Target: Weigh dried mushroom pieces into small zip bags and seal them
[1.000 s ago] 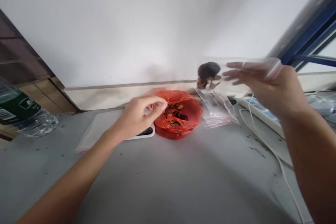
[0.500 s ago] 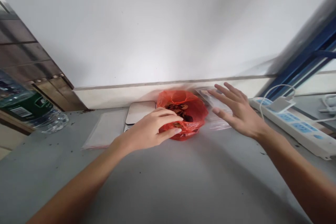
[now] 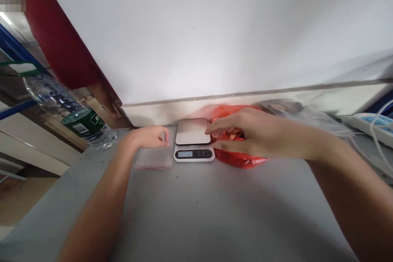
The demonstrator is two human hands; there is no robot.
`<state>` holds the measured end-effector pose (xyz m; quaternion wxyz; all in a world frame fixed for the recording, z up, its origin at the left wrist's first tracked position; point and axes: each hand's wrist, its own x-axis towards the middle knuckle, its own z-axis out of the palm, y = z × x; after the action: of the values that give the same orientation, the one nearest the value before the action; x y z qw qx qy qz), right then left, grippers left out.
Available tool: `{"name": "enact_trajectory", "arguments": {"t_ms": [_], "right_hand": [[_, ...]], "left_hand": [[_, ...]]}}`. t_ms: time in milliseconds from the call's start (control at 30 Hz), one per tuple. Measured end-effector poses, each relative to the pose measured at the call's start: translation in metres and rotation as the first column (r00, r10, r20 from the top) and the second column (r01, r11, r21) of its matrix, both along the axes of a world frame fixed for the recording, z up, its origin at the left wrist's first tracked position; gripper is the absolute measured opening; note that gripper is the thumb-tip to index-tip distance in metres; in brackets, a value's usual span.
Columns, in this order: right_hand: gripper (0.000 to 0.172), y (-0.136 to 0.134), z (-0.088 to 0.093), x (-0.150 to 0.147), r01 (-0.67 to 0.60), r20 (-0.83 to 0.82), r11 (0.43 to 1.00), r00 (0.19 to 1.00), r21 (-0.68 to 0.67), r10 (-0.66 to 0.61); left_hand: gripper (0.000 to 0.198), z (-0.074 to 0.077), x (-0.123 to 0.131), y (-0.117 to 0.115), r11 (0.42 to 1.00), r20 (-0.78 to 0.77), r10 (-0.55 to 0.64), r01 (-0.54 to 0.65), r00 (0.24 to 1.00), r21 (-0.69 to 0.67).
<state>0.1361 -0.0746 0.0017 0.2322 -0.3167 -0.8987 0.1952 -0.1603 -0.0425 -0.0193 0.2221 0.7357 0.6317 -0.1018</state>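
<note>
My left hand [image 3: 151,136] is over a stack of clear plastic bags [image 3: 155,159], its fingers curled with a gap between thumb and fingertips, and nothing shows in it. A kitchen scale [image 3: 193,133] with a bare weighing plate and a lit display stands just right of it. My right hand [image 3: 245,133] reaches across a red plastic bag [image 3: 245,160], thumb and fingers apart, fingertips near the plate's right edge. Inside the red bag are brown dried pieces [image 3: 233,134], partly hidden by that hand.
A large water bottle [image 3: 81,125] with a green label stands at the table's left side. Behind it is a person in a dark red garment [image 3: 58,37]. Clear plastic packaging [image 3: 319,118] and a white power strip [image 3: 373,125] lie to the right. A white wall [image 3: 196,49] rises behind.
The view has swung left, bringing the scale's display into sight. My left hand has gone from the red bag to the plastic bags. My right hand has moved left over the red bag.
</note>
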Motion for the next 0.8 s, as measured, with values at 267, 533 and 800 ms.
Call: {"name": "enact_trajectory", "arguments": {"t_ms": [267, 533, 800], "right_hand": [[0.031, -0.003, -0.013, -0.009, -0.037, 0.044, 0.999, 0.998, 0.0, 0.037], [0.026, 0.003, -0.021, 0.0, -0.014, 0.076, 0.999, 0.997, 0.033, 0.011], [0.027, 0.005, -0.023, 0.004, 0.003, 0.019, 0.996, 1.0, 0.092, -0.005]], "left_hand": [[0.047, -0.03, -0.018, 0.014, 0.989, 0.025, 0.07, -0.066, 0.997, -0.131], [0.05, -0.037, -0.018, 0.016, 0.976, 0.16, 0.101, -0.067, 0.982, -0.208], [0.035, 0.004, -0.017, 0.004, 0.992, 0.223, 0.07, -0.045, 0.972, -0.115]]}}
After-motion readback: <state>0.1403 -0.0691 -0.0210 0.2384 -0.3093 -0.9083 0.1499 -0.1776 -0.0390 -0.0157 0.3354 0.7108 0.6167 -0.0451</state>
